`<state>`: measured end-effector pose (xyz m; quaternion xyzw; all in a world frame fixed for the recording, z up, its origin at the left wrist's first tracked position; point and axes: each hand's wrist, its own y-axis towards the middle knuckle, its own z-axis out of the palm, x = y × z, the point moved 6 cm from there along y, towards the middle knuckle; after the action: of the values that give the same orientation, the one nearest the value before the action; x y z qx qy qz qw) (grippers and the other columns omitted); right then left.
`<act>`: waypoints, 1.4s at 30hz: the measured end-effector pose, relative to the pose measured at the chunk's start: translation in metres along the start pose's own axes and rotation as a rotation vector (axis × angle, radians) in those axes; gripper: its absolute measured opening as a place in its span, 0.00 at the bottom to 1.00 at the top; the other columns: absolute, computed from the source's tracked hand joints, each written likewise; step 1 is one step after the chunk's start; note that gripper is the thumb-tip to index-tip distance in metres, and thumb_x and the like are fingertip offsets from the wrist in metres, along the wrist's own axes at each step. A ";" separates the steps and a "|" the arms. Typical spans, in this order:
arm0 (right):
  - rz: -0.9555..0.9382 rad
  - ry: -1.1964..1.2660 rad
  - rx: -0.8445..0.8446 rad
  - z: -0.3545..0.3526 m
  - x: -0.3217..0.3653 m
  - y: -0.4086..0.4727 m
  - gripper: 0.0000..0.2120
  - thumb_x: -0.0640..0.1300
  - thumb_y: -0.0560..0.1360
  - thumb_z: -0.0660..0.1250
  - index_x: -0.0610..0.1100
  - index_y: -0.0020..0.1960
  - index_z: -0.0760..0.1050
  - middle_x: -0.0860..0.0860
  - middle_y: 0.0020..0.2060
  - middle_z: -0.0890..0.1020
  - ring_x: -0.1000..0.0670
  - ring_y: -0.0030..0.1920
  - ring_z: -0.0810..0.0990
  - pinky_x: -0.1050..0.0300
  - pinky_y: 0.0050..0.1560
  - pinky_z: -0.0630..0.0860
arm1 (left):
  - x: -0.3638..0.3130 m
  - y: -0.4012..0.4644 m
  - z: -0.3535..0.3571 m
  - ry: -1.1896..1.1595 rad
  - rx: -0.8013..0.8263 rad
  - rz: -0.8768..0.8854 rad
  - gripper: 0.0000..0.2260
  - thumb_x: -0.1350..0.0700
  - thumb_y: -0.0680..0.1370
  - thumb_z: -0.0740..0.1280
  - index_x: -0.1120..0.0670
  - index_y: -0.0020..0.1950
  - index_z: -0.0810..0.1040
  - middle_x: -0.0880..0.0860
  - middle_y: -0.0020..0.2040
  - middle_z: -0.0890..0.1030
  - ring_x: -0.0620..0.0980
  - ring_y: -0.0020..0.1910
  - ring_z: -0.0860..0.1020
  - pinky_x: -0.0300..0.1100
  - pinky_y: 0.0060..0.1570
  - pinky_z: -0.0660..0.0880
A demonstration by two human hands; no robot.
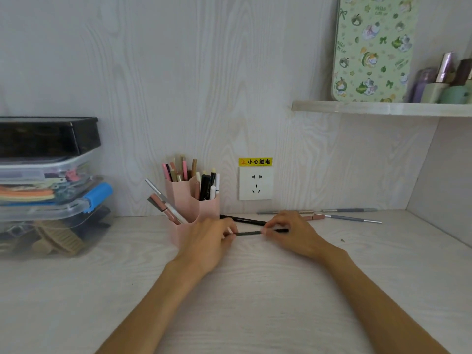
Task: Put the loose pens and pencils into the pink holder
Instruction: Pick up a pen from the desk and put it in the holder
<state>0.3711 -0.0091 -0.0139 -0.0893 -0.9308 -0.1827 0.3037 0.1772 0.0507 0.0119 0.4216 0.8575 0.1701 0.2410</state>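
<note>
The pink holder point(182, 198) stands on the desk against the back wall, with several pens upright in its compartments. My left hand point(209, 238) and my right hand point(288, 231) each pinch one end of a black pen point(249, 233), held level just above the desk to the right of the holder. Another black pen point(242, 219) lies behind it on the desk. Two grey pencils point(353, 219) point(350, 210) and a pink-tipped pen point(313, 217) lie near the wall to the right.
Stacked clear plastic boxes point(51, 200) with a black box on top fill the left side. A wall socket point(255, 183) with a yellow label sits behind the pens. A shelf point(383, 108) at upper right carries a patterned board and bottles.
</note>
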 end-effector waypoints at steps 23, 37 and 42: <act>0.071 -0.264 -0.240 0.015 0.017 0.011 0.08 0.47 0.75 0.65 0.50 0.51 0.80 0.48 0.47 0.78 0.46 0.53 0.75 0.55 0.48 0.71 | 0.059 -0.031 -0.157 -0.457 -1.319 0.061 0.07 0.55 0.76 0.70 0.55 0.52 0.78 0.49 0.44 0.80 0.40 0.41 0.79 0.33 0.38 0.74; 0.063 -0.268 -0.204 0.014 0.019 0.009 0.08 0.47 0.76 0.64 0.49 0.53 0.79 0.48 0.48 0.78 0.46 0.55 0.73 0.54 0.51 0.71 | 0.055 -0.013 -0.139 -0.316 -1.122 0.111 0.08 0.54 0.74 0.72 0.58 0.47 0.81 0.45 0.41 0.80 0.40 0.39 0.79 0.35 0.38 0.77; 0.072 -0.253 -0.193 0.016 0.017 0.009 0.08 0.46 0.76 0.64 0.49 0.53 0.79 0.48 0.46 0.77 0.47 0.54 0.73 0.55 0.50 0.70 | 0.084 0.007 -0.093 0.080 -0.637 -0.156 0.16 0.43 0.77 0.63 0.49 0.60 0.78 0.49 0.58 0.80 0.49 0.59 0.74 0.42 0.51 0.71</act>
<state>0.3513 0.0061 -0.0125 -0.1736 -0.9359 -0.2476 0.1805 0.0859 0.1137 0.0691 0.2509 0.7997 0.4274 0.3390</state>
